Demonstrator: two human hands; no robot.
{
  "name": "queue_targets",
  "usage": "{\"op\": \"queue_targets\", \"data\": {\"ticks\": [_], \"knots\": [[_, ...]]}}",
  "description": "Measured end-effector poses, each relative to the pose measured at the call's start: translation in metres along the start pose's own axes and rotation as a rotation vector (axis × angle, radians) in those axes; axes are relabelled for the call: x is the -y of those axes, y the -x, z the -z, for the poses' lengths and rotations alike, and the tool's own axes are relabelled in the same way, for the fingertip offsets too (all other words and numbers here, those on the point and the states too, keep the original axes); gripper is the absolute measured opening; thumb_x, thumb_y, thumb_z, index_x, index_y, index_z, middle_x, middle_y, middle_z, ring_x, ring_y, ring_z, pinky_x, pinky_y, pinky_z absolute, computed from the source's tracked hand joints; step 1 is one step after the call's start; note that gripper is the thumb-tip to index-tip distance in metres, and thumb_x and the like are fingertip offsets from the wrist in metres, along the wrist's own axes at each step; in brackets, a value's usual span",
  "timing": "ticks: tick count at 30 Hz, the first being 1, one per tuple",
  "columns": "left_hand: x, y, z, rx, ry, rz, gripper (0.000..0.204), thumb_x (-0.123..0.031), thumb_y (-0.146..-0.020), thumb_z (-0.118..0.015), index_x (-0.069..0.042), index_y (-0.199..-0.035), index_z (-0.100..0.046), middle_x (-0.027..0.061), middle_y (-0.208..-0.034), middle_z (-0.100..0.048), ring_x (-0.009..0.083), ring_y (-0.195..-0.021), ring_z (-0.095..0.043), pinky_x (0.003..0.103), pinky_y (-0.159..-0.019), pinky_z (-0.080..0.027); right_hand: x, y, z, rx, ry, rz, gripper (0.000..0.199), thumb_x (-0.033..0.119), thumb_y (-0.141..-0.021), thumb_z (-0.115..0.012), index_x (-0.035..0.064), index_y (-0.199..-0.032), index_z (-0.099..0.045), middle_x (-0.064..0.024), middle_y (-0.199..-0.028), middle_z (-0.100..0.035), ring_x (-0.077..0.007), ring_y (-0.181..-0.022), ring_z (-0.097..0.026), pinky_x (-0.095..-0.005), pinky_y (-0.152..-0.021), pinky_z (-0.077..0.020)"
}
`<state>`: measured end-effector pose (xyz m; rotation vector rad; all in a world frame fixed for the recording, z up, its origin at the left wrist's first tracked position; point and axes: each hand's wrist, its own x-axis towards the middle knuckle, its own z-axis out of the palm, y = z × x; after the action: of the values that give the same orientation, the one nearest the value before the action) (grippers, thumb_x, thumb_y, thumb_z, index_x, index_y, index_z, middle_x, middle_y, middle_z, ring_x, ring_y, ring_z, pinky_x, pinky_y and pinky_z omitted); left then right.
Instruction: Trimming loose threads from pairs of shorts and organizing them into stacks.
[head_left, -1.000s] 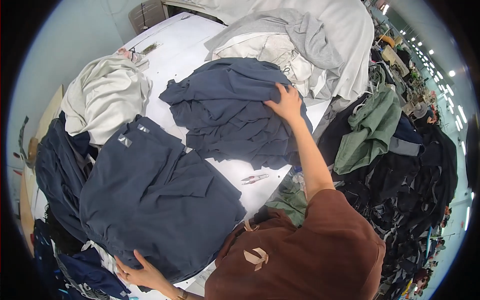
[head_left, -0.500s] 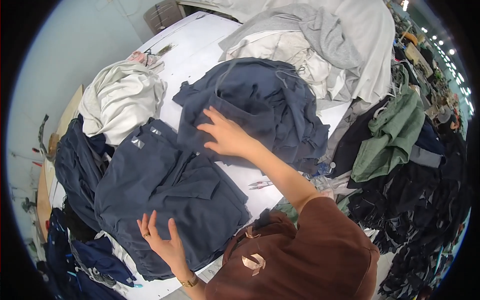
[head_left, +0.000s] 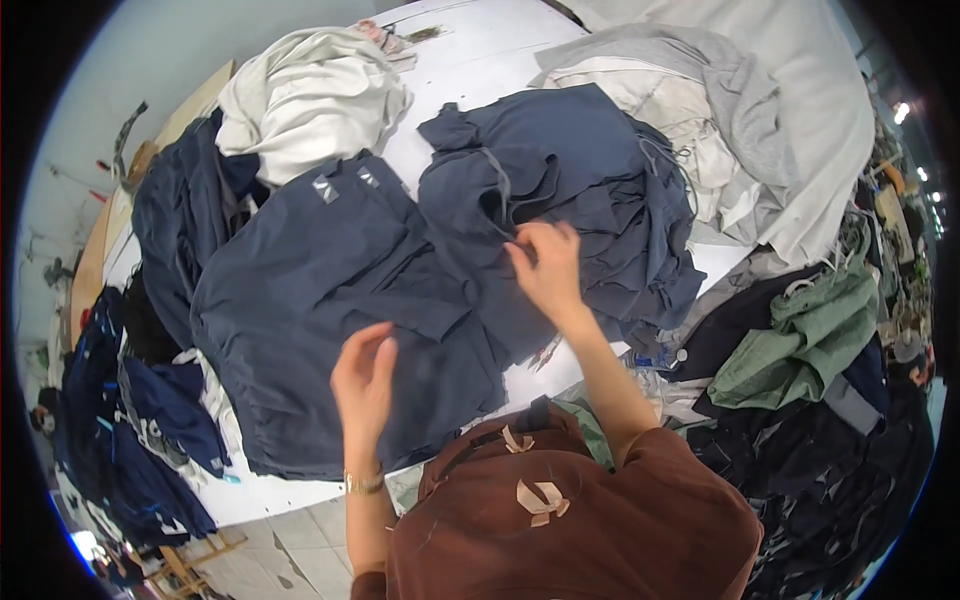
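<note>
My right hand [head_left: 550, 265] is closed, thumb and fingertips pinching the edge of a dark blue garment [head_left: 470, 195]. That garment has a grey drawstring and lies on a heap of crumpled dark blue garments [head_left: 640, 215]. Left of it, a flat stack of dark blue garments [head_left: 290, 290] bears small light labels near its top edge. Over the near part of this stack hovers my left hand [head_left: 364, 380], slightly blurred, thumb and fingers a little apart, holding nothing.
White cloth [head_left: 315, 95] is bundled at the far left of the white table [head_left: 455, 45]. Grey and white fabric [head_left: 700, 110] covers the far right. A green garment [head_left: 800, 340] and dark cloth lie at the right edge. A small pointed tool [head_left: 545, 352] rests near my right forearm.
My right hand has gone from spread over the garment to pinching its edge, whose opening now gapes. My left hand has moved, its fingers less spread. The whole view has shifted.
</note>
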<state>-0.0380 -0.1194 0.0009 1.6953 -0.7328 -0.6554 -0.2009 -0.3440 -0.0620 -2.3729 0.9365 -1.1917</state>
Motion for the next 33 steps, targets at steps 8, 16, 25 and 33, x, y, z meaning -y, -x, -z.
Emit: {"op": "queue_targets", "data": {"ticks": [8, 16, 25, 33], "knots": [[0.029, -0.011, -0.036, -0.163, 0.53, 0.283, 0.067, -0.001, -0.083, -0.063, -0.009, -0.139, -0.026, 0.0079, -0.106, -0.052, 0.0121, -0.077, -0.058, 0.024, -0.054, -0.05, 0.089, -0.024, 0.005, 0.411, -0.723, -0.033, 0.011, 0.004, -0.086, -0.06, 0.0008, -0.095, -0.067, -0.0104, -0.095, -0.068, -0.0207, -0.088, -0.065, -0.0305, -0.078, -0.0506], [0.048, -0.011, -0.003, -0.509, -0.333, -0.142, 0.04, -0.001, -0.08, -0.064, -0.005, -0.118, -0.052, 0.0089, -0.098, -0.057, 0.0121, -0.069, -0.055, 0.026, -0.063, -0.047, 0.013, -0.004, -0.023, 0.422, -0.184, 0.133, 0.023, 0.006, -0.079, -0.065, 0.0047, -0.102, -0.062, -0.0112, -0.1, -0.06, -0.0287, -0.092, -0.058, -0.036, -0.078, -0.0476], [0.064, -0.018, -0.029, -0.157, -0.906, 0.014, 0.05, -0.012, -0.081, -0.069, 0.002, -0.121, -0.043, 0.0243, -0.107, -0.059, 0.033, -0.083, -0.066, 0.042, -0.073, -0.05, 0.012, 0.018, -0.011, 0.807, -0.124, 0.035, 0.021, 0.023, -0.077, -0.071, 0.0039, -0.083, -0.066, -0.0122, -0.079, -0.061, -0.0311, -0.08, -0.059, -0.0398, -0.072, -0.0471], [0.027, -0.007, -0.023, -0.186, -0.533, -0.124, 0.038, -0.003, -0.079, -0.065, 0.0, -0.111, -0.043, 0.0263, -0.097, -0.059, 0.0431, -0.09, -0.059, 0.046, -0.077, -0.048, 0.079, -0.032, -0.026, 1.19, -0.972, -0.267, 0.021, 0.017, -0.095, -0.053, -0.0012, -0.098, -0.063, -0.0067, -0.083, -0.067, -0.0085, -0.062, -0.061, -0.0211, -0.057, -0.0481]]}}
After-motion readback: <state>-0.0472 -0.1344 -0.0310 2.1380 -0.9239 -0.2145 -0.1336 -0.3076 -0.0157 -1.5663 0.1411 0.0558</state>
